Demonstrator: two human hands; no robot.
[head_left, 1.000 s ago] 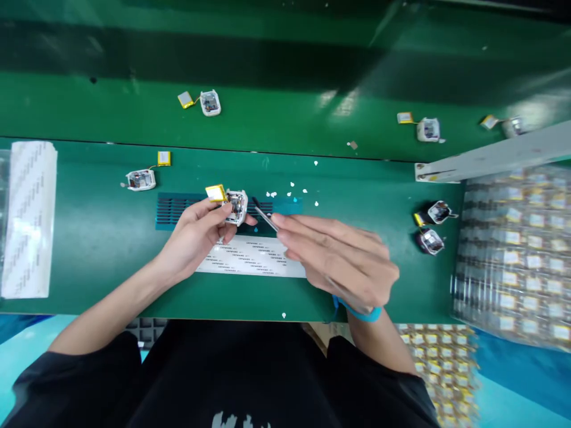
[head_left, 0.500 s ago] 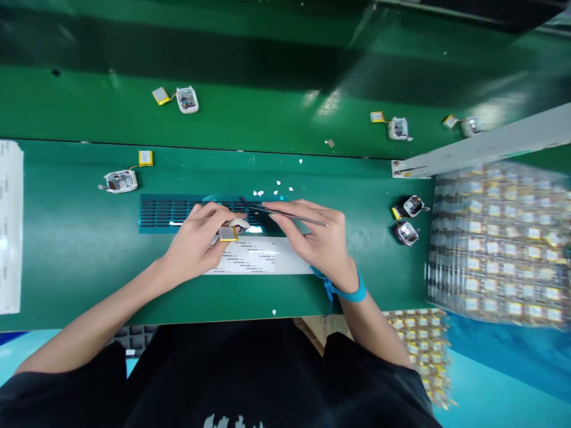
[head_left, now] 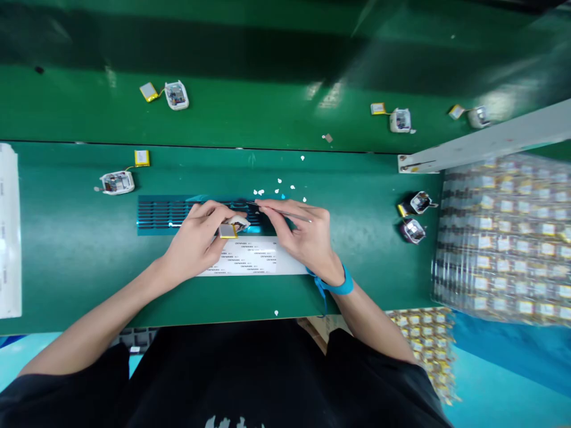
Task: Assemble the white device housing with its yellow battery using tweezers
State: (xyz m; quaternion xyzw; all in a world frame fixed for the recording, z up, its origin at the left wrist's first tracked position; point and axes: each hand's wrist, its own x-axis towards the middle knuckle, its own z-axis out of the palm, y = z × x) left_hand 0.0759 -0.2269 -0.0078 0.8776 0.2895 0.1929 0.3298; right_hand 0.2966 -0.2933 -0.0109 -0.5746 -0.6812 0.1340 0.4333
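Observation:
My left hand (head_left: 196, 238) is closed around a small white device housing (head_left: 239, 223), mostly hidden by the fingers. Its silver battery with yellow edges (head_left: 227, 231) hangs at the near side. In my right hand (head_left: 307, 233) is a pair of thin metal tweezers (head_left: 289, 214), pinched between thumb and fingers and pointing left. Their tips are over a clear blue sheet with black strips (head_left: 156, 215), just beyond the housing; whether they grip anything is too small to tell. Below both hands lies a white printed sheet (head_left: 254, 257).
Open housings with batteries lie at the left (head_left: 118, 182), the back (head_left: 177, 96) and the right (head_left: 413, 230). Small white dots (head_left: 279, 181) are scattered behind the blue sheet. Stacked clear trays (head_left: 499, 249) stand at the right, below a grey metal bar (head_left: 491, 139). White sheets (head_left: 9, 232) are piled far left.
My right hand has moved left with the tweezers, closer to my left hand. My left hand keeps its hold on the housing. The view has shifted slightly.

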